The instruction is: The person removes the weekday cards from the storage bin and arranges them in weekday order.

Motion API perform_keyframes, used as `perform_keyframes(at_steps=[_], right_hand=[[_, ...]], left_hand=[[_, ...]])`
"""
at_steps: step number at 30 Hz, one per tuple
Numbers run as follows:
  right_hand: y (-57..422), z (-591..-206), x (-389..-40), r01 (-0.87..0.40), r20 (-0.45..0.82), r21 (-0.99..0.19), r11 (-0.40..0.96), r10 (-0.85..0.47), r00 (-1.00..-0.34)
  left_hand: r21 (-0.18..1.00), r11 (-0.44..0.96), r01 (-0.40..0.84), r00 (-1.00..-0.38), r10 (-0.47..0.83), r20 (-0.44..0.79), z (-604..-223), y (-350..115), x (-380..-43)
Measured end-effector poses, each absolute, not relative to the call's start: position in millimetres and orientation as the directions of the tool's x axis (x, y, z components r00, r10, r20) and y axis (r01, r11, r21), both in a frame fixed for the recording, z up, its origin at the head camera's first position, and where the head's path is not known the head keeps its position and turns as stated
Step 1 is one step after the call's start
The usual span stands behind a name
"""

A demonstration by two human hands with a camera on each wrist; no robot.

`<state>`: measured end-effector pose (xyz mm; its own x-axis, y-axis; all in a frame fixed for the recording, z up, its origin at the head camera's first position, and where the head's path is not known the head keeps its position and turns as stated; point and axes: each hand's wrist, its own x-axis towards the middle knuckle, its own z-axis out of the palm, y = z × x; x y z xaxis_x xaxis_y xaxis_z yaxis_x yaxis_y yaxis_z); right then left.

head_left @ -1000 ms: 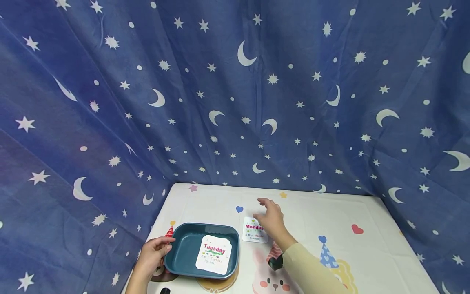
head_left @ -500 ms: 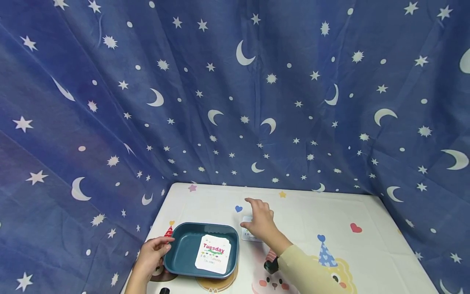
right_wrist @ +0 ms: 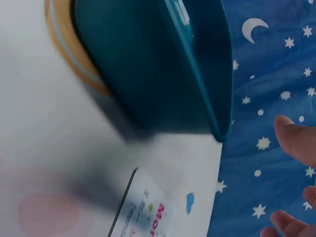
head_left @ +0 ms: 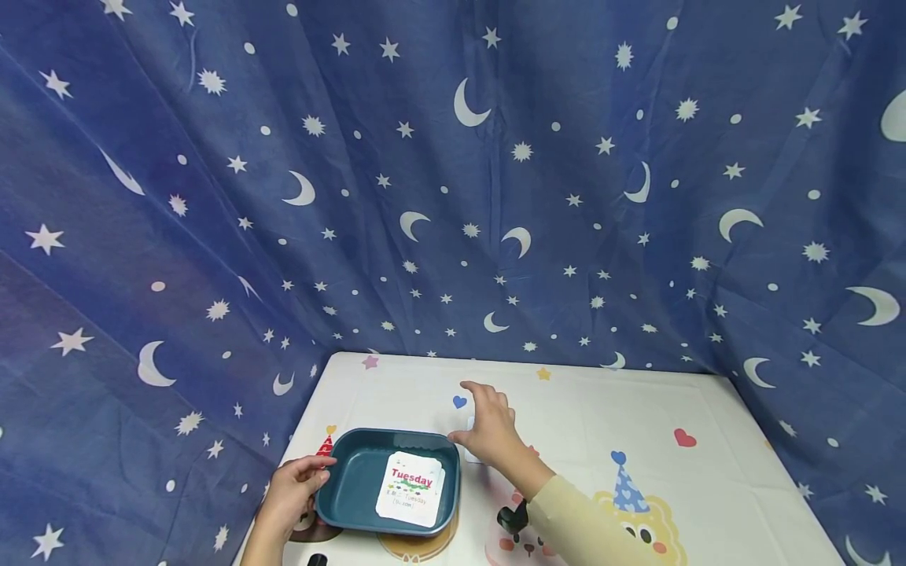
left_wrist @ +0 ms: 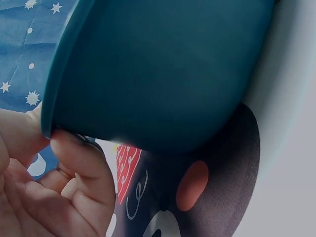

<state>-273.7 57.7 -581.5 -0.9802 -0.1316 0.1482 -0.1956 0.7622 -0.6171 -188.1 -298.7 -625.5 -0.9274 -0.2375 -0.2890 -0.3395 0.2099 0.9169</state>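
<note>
My left hand pinches the left rim of a dark teal tray between thumb and fingers; the left wrist view shows the thumb against the rim. A stack of white cards with "Tuesday" on top lies in the right half of the tray. My right hand hovers just right of the tray, fingers spread apart and holding nothing. Below it a "Monday" card lies on the table, mostly hidden by the hand in the head view.
The white tablecloth has printed cartoon animals, hearts and stars. Blue star-and-moon curtains stand behind and to the left. A small black object shows at the bottom edge. Black wrist gear sits under the right forearm.
My right hand has moved left across the Monday card toward the tray, covering most of the card. The left hand and tray have stayed in place.
</note>
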Motion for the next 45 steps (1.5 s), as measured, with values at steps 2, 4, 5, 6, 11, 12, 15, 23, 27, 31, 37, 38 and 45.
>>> perform_keyframes(at_steps=[2,4,5,6,11,12,15,23,27,31,37,38,45], right_hand=[[53,-579,-271,-0.197,0.144,-0.619,0.760,-0.137,-0.980],[49,-577,-268,-0.197,0.136,-0.622,0.758,-0.144,-0.980],[47,-576,-267,-0.198,0.132,-0.624,0.756,-0.147,-0.980],[44,-576,-265,-0.199,0.129,-0.623,0.757,-0.151,-0.980],[34,-576,-258,-0.214,0.119,-0.594,0.775,-0.179,-0.977],[32,-576,-256,-0.219,0.117,-0.586,0.780,-0.186,-0.976],[28,-577,-253,-0.243,0.122,-0.561,0.791,-0.212,-0.970],[16,-579,-243,-0.283,0.108,-0.541,0.792,-0.268,-0.957],[10,-579,-238,-0.281,0.092,-0.546,0.789,-0.276,-0.957],[4,-580,-233,-0.282,0.086,-0.541,0.793,-0.281,-0.956],[-3,-584,-226,-0.298,0.080,-0.538,0.789,-0.304,-0.949],[-4,-584,-225,-0.301,0.077,-0.538,0.787,-0.310,-0.948],[-11,-589,-217,-0.347,0.079,-0.511,0.786,-0.359,-0.930]], left_hand=[[0.916,0.208,-0.344,-0.926,-0.239,-0.293,-626,-299,-188],[0.914,0.210,-0.348,-0.924,-0.242,-0.296,-626,-299,-188],[0.913,0.211,-0.349,-0.923,-0.243,-0.297,-626,-299,-188],[0.912,0.211,-0.352,-0.922,-0.244,-0.299,-626,-299,-188],[0.911,0.207,-0.355,-0.921,-0.247,-0.303,-627,-299,-188],[0.912,0.205,-0.356,-0.920,-0.247,-0.303,-627,-299,-188],[0.912,0.203,-0.356,-0.920,-0.246,-0.305,-626,-299,-188],[0.912,0.200,-0.358,-0.920,-0.242,-0.308,-625,-299,-187],[0.913,0.199,-0.355,-0.921,-0.241,-0.306,-625,-299,-187],[0.912,0.195,-0.361,-0.918,-0.246,-0.311,-625,-299,-187],[0.915,0.188,-0.357,-0.919,-0.247,-0.307,-624,-298,-187],[0.915,0.187,-0.357,-0.918,-0.248,-0.308,-624,-298,-187],[0.920,0.183,-0.348,-0.922,-0.245,-0.300,-624,-297,-187]])
